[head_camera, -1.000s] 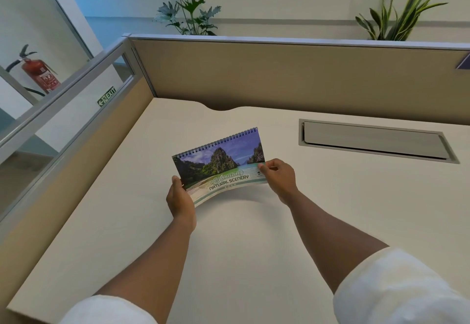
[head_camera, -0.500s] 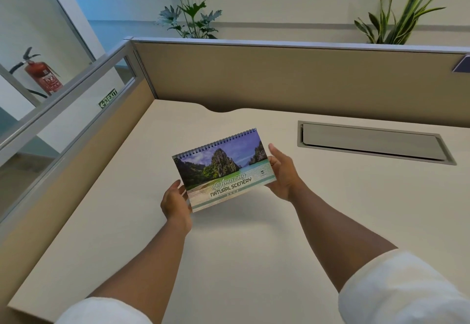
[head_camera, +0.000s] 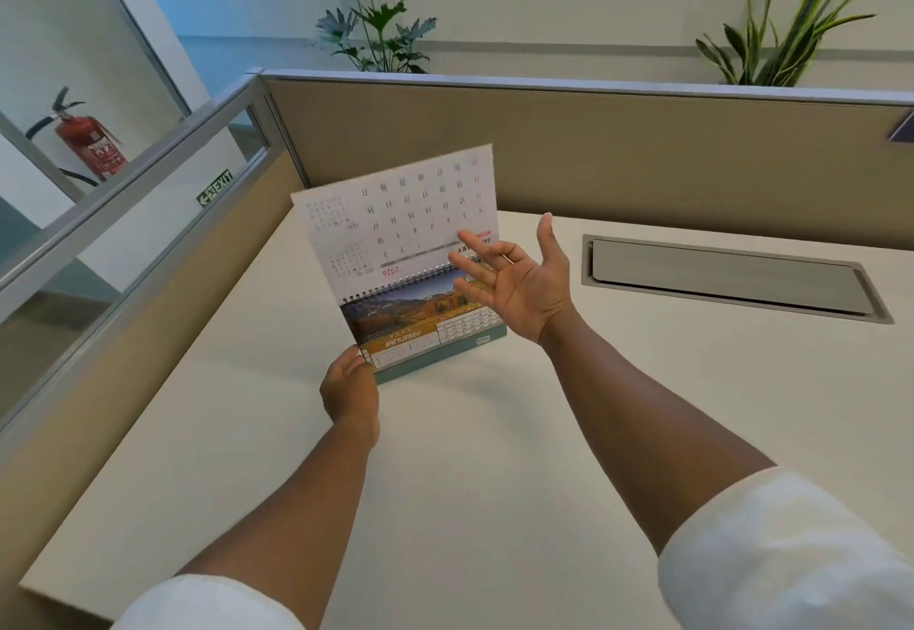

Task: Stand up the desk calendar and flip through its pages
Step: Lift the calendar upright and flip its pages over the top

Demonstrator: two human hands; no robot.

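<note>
An office cubicle is shown. A pale desk is enclosed by beige partition panels with metal trim, and a cable hatch is set into its top. Potted plants are seen behind; a fire extinguisher and an exit sign are visible through glass.
</note>
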